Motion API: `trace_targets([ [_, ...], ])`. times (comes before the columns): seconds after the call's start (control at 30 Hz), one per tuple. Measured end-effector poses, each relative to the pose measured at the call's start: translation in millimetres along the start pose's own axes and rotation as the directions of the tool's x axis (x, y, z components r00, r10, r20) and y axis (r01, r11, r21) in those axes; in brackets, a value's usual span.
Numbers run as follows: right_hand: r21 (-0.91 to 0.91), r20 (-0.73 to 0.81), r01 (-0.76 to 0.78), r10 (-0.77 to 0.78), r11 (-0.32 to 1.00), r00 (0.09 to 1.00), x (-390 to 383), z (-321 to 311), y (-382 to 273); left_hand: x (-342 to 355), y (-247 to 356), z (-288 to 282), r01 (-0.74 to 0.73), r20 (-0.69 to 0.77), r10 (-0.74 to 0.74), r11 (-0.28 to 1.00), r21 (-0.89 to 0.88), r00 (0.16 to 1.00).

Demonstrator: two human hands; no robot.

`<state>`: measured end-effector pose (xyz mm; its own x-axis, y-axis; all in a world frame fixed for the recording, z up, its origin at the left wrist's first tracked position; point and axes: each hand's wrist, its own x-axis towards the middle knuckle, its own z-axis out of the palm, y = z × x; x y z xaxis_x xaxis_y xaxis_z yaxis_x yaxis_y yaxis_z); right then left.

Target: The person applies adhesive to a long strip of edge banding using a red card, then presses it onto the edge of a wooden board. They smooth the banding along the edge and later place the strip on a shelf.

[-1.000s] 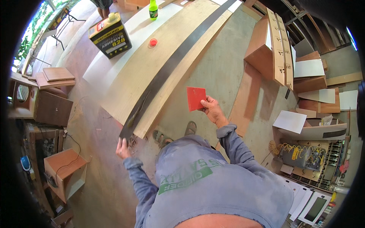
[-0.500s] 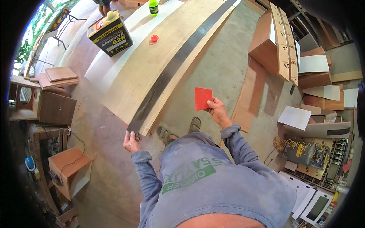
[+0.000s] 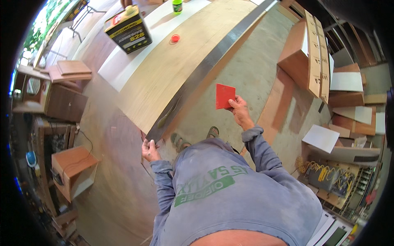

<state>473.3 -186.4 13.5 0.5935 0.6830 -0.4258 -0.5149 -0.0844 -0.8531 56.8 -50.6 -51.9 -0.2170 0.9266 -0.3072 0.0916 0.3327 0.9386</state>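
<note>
My left hand [image 3: 151, 150] pinches the near end of a long dark strip [image 3: 201, 76], which lies along the right edge of a pale wooden panel [image 3: 164, 78]. A glossy streak of what looks like glue [image 3: 165, 116] sits on the strip close to that hand. In my right hand [image 3: 242, 112], a flat red square spreader [image 3: 224, 96] is held up over the floor, apart from the panel. A large black and yellow adhesive can [image 3: 133, 35] stands to the left on a white sheet [image 3: 115, 70]. A red cap [image 3: 175, 38] lies on the panel.
A green tub [image 3: 177, 6] stands at the far end. Wooden boxes [image 3: 74, 170] and boards line the left. On the right are long plywood pieces [image 3: 305, 55], white panels [image 3: 321, 138] and a coiled yellow cord [image 3: 324, 168]. My sandalled feet [image 3: 180, 140] are beside the panel.
The dark strip has shifted right, covering the pale wood margin that showed beside it. My left hand moved right with its end. The view has also shifted slightly; the spreader stays in my right hand.
</note>
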Motion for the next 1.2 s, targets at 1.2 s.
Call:
trace_targets([
  [1.2, -0.199, 0.965, 0.959, -0.209, -0.203, 0.156, 40, 158, -22, 0, 39, -1, -0.779, 0.385, 0.697, 0.42, 0.465, 0.605],
])
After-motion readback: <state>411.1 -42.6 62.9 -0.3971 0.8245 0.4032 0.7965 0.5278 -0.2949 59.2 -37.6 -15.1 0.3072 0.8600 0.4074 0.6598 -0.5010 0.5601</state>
